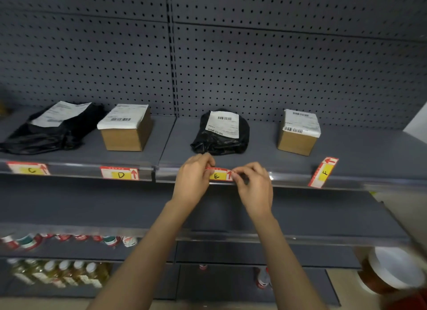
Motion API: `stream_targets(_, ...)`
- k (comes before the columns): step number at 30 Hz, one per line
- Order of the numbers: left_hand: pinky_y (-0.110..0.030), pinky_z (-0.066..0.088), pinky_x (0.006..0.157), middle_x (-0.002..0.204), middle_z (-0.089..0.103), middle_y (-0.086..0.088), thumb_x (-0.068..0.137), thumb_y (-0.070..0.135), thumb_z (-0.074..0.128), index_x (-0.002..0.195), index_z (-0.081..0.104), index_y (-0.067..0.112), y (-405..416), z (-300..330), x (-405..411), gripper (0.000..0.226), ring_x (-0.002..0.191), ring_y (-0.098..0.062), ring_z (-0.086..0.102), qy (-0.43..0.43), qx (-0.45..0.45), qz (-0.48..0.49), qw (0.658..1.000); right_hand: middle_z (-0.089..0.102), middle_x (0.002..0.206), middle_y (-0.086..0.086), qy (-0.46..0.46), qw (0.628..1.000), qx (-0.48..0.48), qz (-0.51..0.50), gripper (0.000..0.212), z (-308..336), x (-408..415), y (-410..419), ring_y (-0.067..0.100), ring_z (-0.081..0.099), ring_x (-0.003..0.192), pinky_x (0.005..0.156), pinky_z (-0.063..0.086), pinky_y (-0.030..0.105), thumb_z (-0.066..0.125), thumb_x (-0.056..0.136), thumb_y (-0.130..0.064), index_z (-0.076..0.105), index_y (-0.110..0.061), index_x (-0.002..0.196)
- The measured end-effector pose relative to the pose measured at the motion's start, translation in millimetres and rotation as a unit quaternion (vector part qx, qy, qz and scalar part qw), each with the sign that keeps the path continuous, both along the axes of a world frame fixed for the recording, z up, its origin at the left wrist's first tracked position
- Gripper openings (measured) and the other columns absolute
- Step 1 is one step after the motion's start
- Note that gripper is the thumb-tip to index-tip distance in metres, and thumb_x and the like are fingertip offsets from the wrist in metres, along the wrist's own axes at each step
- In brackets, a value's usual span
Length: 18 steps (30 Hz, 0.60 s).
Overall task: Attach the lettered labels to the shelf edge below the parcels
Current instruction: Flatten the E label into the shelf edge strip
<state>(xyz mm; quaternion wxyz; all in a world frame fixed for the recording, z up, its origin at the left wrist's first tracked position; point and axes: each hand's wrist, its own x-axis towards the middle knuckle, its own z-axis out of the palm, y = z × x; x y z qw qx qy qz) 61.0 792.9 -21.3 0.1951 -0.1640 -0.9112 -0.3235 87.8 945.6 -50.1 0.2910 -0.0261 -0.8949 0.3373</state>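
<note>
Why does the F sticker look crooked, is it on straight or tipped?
Tipped. The F label leans steeply across the shelf edge, its arrow end up on the shelf, while the C label and D label sit flat.

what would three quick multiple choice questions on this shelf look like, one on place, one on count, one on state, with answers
1. Where does the E label sit?
A. below the black bag parcel
B. below the leftmost parcel
C. on the bottom shelf

2. How many parcels lie on the top shelf?
A. two
B. four
C. six

3. How does the F label stand?
A. flat and level in the edge strip
B. tilted, lying loose across the shelf edge
C. held in a hand

Answers:
1. A, both the left hand and the right hand hold it at the edge just under the black bag parcel.
2. B, two black bags and two cardboard boxes are seen.
3. B, it slants upward, unlike the level D label.
</note>
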Motion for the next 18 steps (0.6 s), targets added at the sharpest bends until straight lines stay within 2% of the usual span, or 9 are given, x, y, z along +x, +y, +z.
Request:
stream_targets(4, -0.033, 0.045, 0.075, 0.087, 0.065, -0.009, 0.078, 0.001, 0.062, 0.084, 0.067, 0.011, -17, -1, 0, 0.013, 0.086, -0.025, 0.058, 0.009, 0.001, 0.005, 1.0, 0.06, 0.092, -0.001, -0.007, 0.999, 0.014, -0.041, 0.008, -2, 0, -5, 0.02, 0.056, 0.089, 0.083, 0.038, 0.03, 0.068, 0.082, -0.026, 0.069, -0.024, 0.09)
stream_targets(7, -0.033, 0.045, 0.076, 0.088, 0.065, -0.009, 0.08, 0.002, 0.061, 0.087, 0.069, 0.011, -22, -4, 1, 0.014, 0.086, -0.024, 0.058, 0.008, -0.004, 0.0, 1.0, 0.06, 0.1, -0.003, -0.004, 0.999, 0.021, -0.033, 0.023, -1, 3, -8, 0.019, 0.056, 0.096, 0.082, 0.029, 0.024, 0.067, 0.081, -0.02, 0.064, -0.028, 0.102)
stream_targets(10, -0.031, 0.044, 0.077, 0.09, 0.064, -0.008, 0.082, 0.003, 0.06, 0.09, 0.069, 0.012, -21, -6, 2, 0.014, 0.088, -0.022, 0.057, 0.009, 0.001, 0.001, 1.0, 0.059, 0.102, -0.003, 0.003, 0.999, 0.049, -0.021, 0.025, -3, 7, -10, 0.018, 0.055, 0.097, 0.083, 0.031, 0.025, 0.064, 0.083, -0.017, 0.066, -0.029, 0.106)
stream_targets(13, -0.031, 0.044, 0.08, 0.092, 0.064, -0.007, 0.083, 0.003, 0.059, 0.094, 0.07, 0.011, -19, -10, 3, 0.018, 0.09, -0.022, 0.057, 0.015, -0.001, -0.006, 1.0, 0.058, 0.101, -0.003, -0.002, 0.999, 0.024, -0.037, 0.021, -8, 12, -12, 0.018, 0.055, 0.099, 0.086, 0.034, 0.028, 0.059, 0.087, -0.018, 0.067, -0.028, 0.104)
stream_targets(18, -0.036, 0.049, 0.08, 0.095, 0.064, -0.007, 0.082, 0.001, 0.06, 0.1, 0.069, 0.011, -17, -12, 9, 0.022, 0.092, -0.024, 0.058, 0.024, 0.006, -0.001, 1.0, 0.056, 0.11, -0.005, -0.019, 0.999, 0.026, -0.018, 0.027, -11, 22, -10, 0.013, 0.052, 0.107, 0.089, 0.028, 0.023, 0.057, 0.088, -0.021, 0.062, -0.03, 0.113)
